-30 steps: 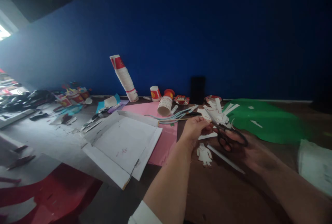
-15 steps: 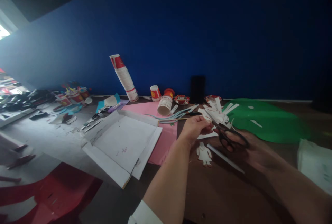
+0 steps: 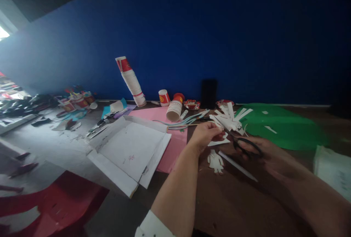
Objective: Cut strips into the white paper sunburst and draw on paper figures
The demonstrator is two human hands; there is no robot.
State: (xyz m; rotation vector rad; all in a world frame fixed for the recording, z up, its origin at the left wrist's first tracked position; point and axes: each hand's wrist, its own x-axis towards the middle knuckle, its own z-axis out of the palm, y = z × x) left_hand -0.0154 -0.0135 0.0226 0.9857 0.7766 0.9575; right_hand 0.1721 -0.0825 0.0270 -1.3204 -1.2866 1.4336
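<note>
Left hand: fingertips pinching a small white piece, mostly hidden
Right hand: fingers gripping black scissors, blades beside that piece
White strips: heaped behind the blades
Paper figure: flat on brown tabletop
Green sheet: beyond right hand

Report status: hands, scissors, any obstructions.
Right hand gripping black-handled scissors. Left hand close beside them, hold unclear. White paper scraps clustered just beyond.

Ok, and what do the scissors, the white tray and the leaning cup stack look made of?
Scissors: slim grey blades, probably metal; dark looped handles, perhaps plastic, finish unclear. White tray: likely matt cardboard, from its folded walls and dull surface. Leaning cup stack: likely paper with red print, given closely nested rims; coating unclear.
</note>
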